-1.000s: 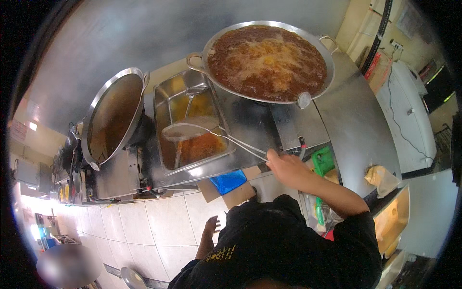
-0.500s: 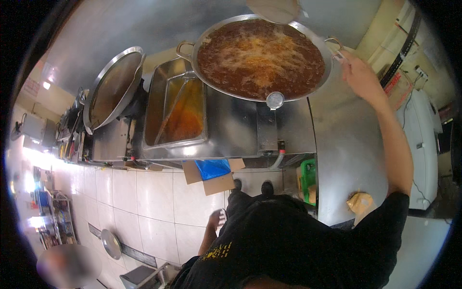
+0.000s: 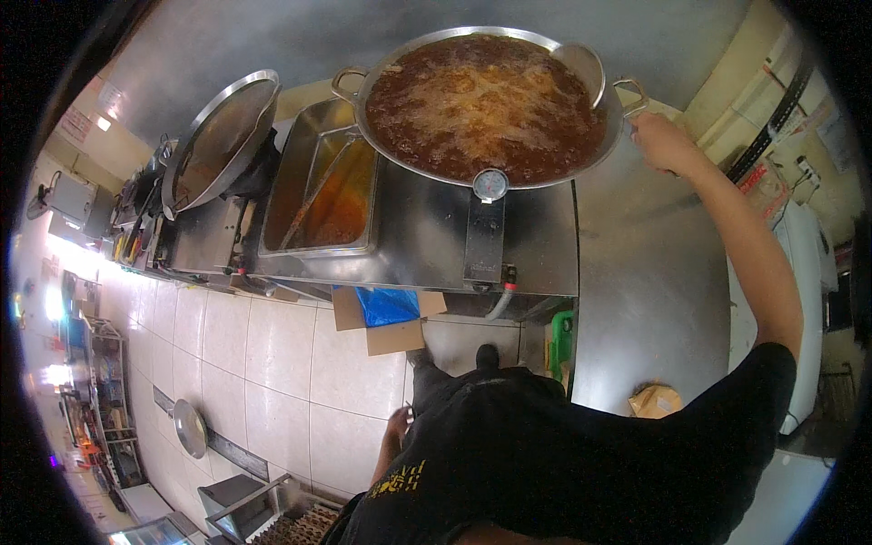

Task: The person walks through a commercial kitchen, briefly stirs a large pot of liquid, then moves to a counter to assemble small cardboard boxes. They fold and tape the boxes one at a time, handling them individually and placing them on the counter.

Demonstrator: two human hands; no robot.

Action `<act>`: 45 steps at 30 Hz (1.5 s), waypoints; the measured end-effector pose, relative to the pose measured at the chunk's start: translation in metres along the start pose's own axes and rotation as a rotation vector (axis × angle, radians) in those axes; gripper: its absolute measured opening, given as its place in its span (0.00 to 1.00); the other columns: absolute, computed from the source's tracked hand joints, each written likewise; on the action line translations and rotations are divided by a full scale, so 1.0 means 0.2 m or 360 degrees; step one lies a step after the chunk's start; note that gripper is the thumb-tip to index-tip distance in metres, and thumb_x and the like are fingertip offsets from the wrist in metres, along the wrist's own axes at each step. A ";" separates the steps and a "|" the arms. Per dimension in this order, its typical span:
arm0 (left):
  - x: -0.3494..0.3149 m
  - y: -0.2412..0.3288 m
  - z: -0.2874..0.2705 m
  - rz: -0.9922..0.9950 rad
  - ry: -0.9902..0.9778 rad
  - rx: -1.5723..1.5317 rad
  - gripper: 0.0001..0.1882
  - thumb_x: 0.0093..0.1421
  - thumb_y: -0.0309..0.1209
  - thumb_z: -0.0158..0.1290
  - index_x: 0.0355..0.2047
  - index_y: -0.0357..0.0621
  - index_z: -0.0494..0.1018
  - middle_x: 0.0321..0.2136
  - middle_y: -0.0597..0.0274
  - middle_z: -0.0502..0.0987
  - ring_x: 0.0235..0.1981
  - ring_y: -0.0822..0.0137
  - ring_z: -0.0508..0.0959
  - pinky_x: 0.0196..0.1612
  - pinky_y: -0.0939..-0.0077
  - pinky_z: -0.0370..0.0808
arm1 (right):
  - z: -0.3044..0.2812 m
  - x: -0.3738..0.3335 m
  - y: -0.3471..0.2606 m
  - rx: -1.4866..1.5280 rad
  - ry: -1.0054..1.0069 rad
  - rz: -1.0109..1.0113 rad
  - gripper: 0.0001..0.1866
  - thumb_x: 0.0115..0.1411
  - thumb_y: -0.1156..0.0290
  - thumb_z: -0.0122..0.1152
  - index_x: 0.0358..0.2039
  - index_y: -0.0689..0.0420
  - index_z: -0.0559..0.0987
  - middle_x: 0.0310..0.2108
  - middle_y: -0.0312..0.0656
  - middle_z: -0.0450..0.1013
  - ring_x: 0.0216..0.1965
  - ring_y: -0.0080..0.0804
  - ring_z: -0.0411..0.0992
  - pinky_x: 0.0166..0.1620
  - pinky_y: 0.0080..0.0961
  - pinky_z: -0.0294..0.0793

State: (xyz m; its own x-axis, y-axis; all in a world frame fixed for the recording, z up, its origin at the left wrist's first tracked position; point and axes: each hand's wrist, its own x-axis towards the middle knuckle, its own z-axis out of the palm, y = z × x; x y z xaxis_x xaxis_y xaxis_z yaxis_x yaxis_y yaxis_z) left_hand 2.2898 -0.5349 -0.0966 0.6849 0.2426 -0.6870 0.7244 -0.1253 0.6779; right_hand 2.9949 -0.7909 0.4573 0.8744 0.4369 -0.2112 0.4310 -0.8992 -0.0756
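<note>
One skimmer point(image 3: 581, 73) in the right hand point(image 3: 665, 145), at the right side of the wok point(image 3: 490, 32).
The right hand is curled tightly round the skimmer's handle, just outside the wok's right rim; the round head leans over the oil, its long axis slanting from upper left to lower right. The left hand point(image 3: 398, 422) hangs well below the wok, its grip impossible to tell.

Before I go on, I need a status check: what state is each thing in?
Large wok: holding brown liquid, bubbling.
Strainer: tilted over the wok's right edge.
Right hand: closed, apparently on the strainer's handle.
Left hand: lowered; grip unclear.
Metal tray: uncovered, orange liquid inside.
Left wok: uncovered, no bubbling visible.
Dial: at the large wok's front rim, reading unclear.
Cardboard box: open, blue plastic inside.
</note>
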 end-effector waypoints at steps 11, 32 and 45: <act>0.10 0.19 0.03 -0.0398 0.0333 -0.1000 0.23 0.71 0.49 0.47 0.61 0.57 0.70 0.52 0.60 0.78 0.50 0.60 0.77 0.43 0.57 0.73 | 0.12 0.00 -0.24 0.1079 -0.0421 -0.0044 0.09 0.70 0.71 0.54 0.38 0.65 0.77 0.20 0.38 0.71 0.14 0.21 0.65 0.16 0.24 0.66; 0.04 -0.04 0.05 -0.0003 0.0200 0.0190 0.26 0.63 0.32 0.58 0.60 0.38 0.69 0.56 0.50 0.75 0.49 0.61 0.82 0.53 0.70 0.79 | 0.06 0.22 -0.14 0.1513 -0.0305 -0.0121 0.26 0.70 0.68 0.55 0.66 0.63 0.66 0.20 0.30 0.67 0.15 0.14 0.60 0.16 0.15 0.58; 0.01 0.19 0.00 -0.0471 0.0388 -0.0804 0.21 0.70 0.45 0.50 0.58 0.54 0.72 0.46 0.61 0.81 0.42 0.63 0.80 0.37 0.61 0.74 | -0.12 0.34 0.04 0.0417 0.0058 -0.0214 0.25 0.68 0.69 0.57 0.65 0.56 0.72 0.21 0.42 0.74 0.15 0.28 0.70 0.21 0.32 0.71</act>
State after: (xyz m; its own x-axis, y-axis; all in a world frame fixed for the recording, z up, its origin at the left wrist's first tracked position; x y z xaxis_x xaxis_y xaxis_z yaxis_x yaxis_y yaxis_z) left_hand 2.3192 -0.5394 -0.0726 0.3807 0.4167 -0.8254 0.7132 0.4358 0.5490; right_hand 3.0626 -0.7679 0.4654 0.8227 0.5490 -0.1473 0.4756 -0.8067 -0.3508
